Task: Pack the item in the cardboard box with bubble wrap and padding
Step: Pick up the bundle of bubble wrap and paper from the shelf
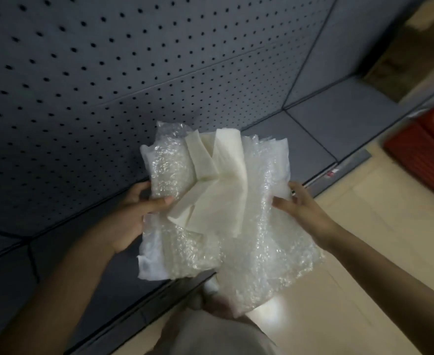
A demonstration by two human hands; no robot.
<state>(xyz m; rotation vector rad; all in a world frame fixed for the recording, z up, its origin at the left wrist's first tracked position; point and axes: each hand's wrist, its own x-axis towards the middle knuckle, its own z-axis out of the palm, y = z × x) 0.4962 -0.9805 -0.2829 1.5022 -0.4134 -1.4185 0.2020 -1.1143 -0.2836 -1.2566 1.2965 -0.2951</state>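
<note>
Bubble wrap [249,242] edges in 2 hands' grip

Clear bubble wrap bundle [249,226] held in the air between both hands, above the front edge of the grey metal shelf [321,134] and the beige tiled floor [364,252]. Left hand [131,213] on the bundle's left edge, right hand [303,208] on its right edge. Cream folded padding strips [218,185] lie on top of the bundle, toward its far side. Grey perforated back panel [83,73] behind the shelf. Red plastic crate [425,149] on the floor at far right, brown cardboard box [415,47] behind it.
</note>
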